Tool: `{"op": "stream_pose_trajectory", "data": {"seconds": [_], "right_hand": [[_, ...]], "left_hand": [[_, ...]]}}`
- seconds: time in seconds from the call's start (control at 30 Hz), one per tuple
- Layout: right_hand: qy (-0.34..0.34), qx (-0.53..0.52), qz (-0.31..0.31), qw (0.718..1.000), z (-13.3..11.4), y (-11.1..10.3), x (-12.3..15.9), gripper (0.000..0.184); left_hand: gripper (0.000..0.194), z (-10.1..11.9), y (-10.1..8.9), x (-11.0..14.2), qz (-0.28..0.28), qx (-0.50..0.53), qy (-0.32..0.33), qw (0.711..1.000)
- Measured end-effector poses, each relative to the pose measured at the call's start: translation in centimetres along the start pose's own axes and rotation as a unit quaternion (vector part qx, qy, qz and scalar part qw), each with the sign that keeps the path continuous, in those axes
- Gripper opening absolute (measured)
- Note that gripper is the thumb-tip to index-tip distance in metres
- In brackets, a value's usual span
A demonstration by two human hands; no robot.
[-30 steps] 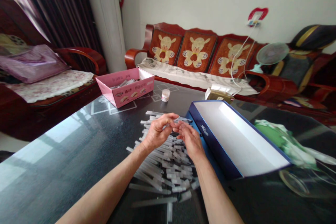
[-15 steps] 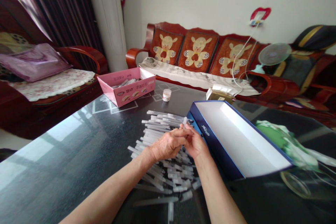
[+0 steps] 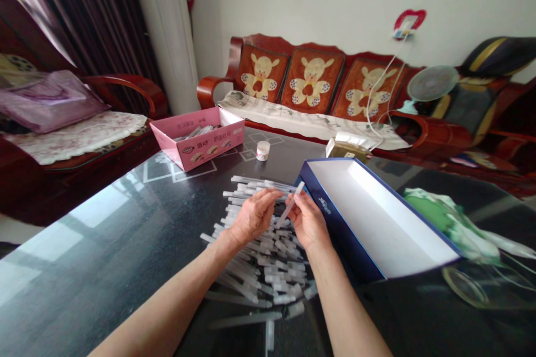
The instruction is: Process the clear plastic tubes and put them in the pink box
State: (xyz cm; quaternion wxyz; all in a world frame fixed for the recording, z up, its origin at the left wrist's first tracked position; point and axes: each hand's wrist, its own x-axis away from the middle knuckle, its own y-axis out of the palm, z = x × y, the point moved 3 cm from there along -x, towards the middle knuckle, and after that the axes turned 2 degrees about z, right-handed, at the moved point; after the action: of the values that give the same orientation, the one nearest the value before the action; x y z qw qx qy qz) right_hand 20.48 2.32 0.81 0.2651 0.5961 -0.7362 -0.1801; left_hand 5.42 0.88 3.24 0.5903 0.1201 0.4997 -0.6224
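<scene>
In my right hand (image 3: 309, 220) I hold a slim, frosted white pen-like tube (image 3: 290, 206), tilted with its upper end to the right, between thumb and fingers. My left hand (image 3: 256, 215) hovers just left of it, fingers stretched out and apart from the tube, nothing visible in them. Under both hands spreads a loose pile of similar translucent tubes (image 3: 238, 268). Short frosted caps or pieces (image 3: 285, 276) lie at the pile's near right side. My hands and forearms hide part of the pile.
Right of the pile stands a blue box (image 3: 347, 234) with a white inside. A pink box (image 3: 201, 148) holding more thin pieces sits at the far left. Behind are a small white jar (image 3: 263, 150) and a tissue box (image 3: 347, 148). A green-white bag (image 3: 452, 223) lies at right.
My hands were together on the tube; now the left hand has drawn away to the left and opened. The tube shows at full length in my right hand.
</scene>
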Motion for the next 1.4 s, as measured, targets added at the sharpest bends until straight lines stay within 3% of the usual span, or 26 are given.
{"op": "stream_pose_trajectory", "data": {"seconds": [0.13,0.3,0.43,0.6,0.73,0.9,1.07,1.3,1.4], "right_hand": [[-0.002,0.018,-0.031,0.999,0.2,1.1,0.8,0.037],[-0.011,0.045,-0.063,0.997,0.6,1.8,1.4,0.032],[0.002,0.065,-0.081,0.995,1.2,1.8,1.6,0.030],[0.007,0.067,-0.059,0.996,1.1,1.5,1.3,0.029],[-0.028,0.079,-0.032,0.996,0.9,1.2,1.1,0.026],[-0.063,0.132,-0.052,0.988,1.3,1.3,1.3,0.023],[-0.050,0.067,-0.054,0.995,1.4,2.2,1.9,0.022],[-0.070,0.024,-0.039,0.996,0.8,2.3,2.1,0.018],[-0.084,0.018,-0.037,0.996,0.8,2.3,2.2,0.018]], "left_hand": [[0.023,0.3,-0.3,-0.3,0.006,-0.013,-0.024,1.000],[0.023,0.6,-0.2,-0.4,-0.064,-0.078,-0.022,0.995],[0.022,0.3,0.0,-0.2,-0.109,-0.114,-0.061,0.986],[0.024,0.5,-0.1,-0.2,-0.120,-0.170,-0.071,0.976],[0.023,1.0,-0.1,-0.2,-0.116,-0.210,-0.092,0.966],[0.021,1.6,0.2,-0.6,-0.136,-0.197,-0.133,0.962],[0.022,1.7,0.7,-0.5,-0.098,-0.192,-0.174,0.961],[0.015,1.6,1.2,-0.1,-0.011,-0.142,-0.131,0.981],[0.014,1.7,1.3,0.2,-0.004,-0.109,-0.128,0.986]]}}
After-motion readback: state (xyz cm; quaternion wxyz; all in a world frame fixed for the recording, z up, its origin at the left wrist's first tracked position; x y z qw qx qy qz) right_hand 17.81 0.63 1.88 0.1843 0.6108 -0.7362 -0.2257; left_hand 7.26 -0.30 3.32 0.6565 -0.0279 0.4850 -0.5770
